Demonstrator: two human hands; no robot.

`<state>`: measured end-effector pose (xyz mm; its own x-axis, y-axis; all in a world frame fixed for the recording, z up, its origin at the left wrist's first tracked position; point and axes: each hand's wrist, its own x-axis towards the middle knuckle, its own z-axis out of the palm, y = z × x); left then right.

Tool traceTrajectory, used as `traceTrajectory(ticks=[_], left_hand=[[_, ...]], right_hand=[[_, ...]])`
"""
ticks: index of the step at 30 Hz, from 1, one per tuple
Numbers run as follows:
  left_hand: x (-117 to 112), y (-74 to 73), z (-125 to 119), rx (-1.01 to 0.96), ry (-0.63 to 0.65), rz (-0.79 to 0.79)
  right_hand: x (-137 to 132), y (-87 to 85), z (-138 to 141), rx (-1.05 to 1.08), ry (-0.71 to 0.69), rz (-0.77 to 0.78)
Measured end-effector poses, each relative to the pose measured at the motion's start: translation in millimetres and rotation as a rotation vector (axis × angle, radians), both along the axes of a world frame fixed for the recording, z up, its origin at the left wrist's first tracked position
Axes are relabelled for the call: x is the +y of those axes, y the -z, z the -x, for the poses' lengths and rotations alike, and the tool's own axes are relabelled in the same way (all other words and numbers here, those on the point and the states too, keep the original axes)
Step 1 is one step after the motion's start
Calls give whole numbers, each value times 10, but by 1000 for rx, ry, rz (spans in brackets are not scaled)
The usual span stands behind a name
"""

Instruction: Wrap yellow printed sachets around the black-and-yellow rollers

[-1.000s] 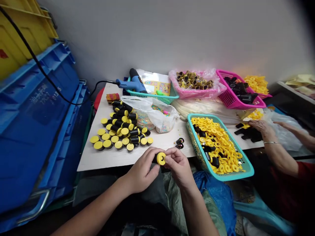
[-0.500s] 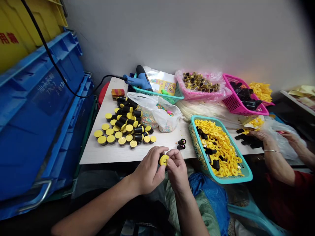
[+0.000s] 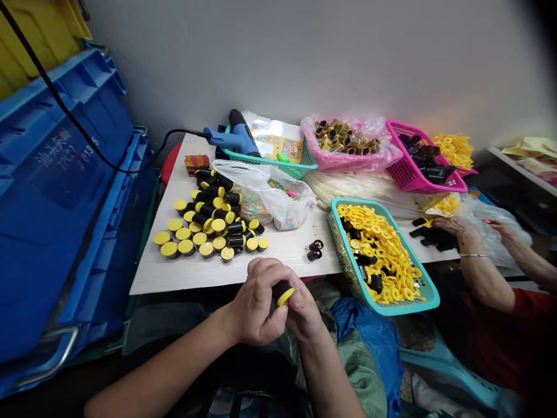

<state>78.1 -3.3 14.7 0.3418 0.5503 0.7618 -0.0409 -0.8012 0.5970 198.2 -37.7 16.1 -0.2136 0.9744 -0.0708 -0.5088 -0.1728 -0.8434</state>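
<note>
Both of my hands meet around a small black cylinder with a yellow cap [image 3: 285,295], just in front of the table edge. My left hand [image 3: 261,302] wraps it from the left, and my right hand [image 3: 304,310] grips it from the right, with fingertips at the yellow end. On the table beyond lie two open black tubes [image 3: 314,253] with small coloured bits in their mouths. Many black cylinders with yellow caps [image 3: 206,229] are heaped to the left. A teal basket [image 3: 429,305] full of yellow ring-shaped parts stands at the right.
A white plastic bag [image 3: 289,212] of coloured beads sits mid-table. Behind it a blue heat gun [image 3: 237,139] rests on another teal basket [image 3: 311,162]. Pink baskets [image 3: 394,168] line the back. Blue crates [image 3: 65,191] stand left. A co-worker's hands [image 3: 467,238] work at right.
The cylinder has tilted so its yellow cap points downward to the right, and my fingers have closed further around it. The whole view has shifted slightly.
</note>
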Motion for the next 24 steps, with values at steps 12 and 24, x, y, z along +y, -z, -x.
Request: traceTrajectory(ticks=[12, 24], left_hand=[[60, 234, 27, 120, 88, 100], [146, 151, 157, 378, 65, 189]], right_hand=[[1, 249, -52, 11, 83, -23], [5, 313, -52, 35, 141, 108]])
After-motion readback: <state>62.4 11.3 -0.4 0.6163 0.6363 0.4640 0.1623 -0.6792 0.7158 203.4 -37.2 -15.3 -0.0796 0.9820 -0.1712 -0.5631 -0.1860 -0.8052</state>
